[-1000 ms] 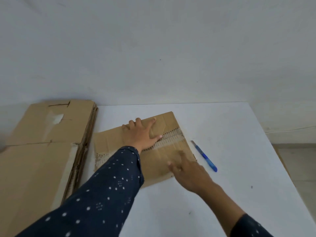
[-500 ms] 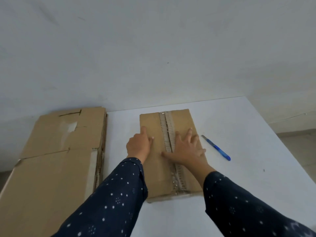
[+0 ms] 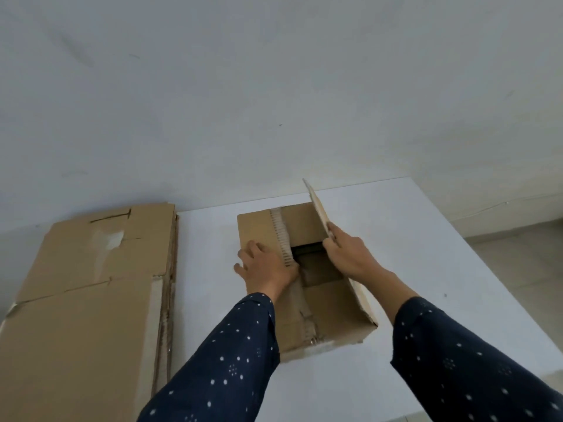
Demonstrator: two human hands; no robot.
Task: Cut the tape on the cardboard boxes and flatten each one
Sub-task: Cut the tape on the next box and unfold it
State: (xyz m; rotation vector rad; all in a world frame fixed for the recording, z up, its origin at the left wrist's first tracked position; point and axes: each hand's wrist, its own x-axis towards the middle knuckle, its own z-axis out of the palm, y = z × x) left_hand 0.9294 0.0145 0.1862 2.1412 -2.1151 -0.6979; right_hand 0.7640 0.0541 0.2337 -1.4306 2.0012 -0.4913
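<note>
Right flap [image 3: 316,205] now raised, right fingers [image 3: 331,232] pinching it, left fingers [image 3: 254,248] flat on brown box [image 3: 259,226]

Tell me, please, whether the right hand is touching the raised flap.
Touching: the head view shows the right hand gripping the raised flap.

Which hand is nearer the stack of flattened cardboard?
Left. The left hand rests on the box's left flap, a strip of table away from the stack; the right hand grips the raised right flap, farther off.
</note>
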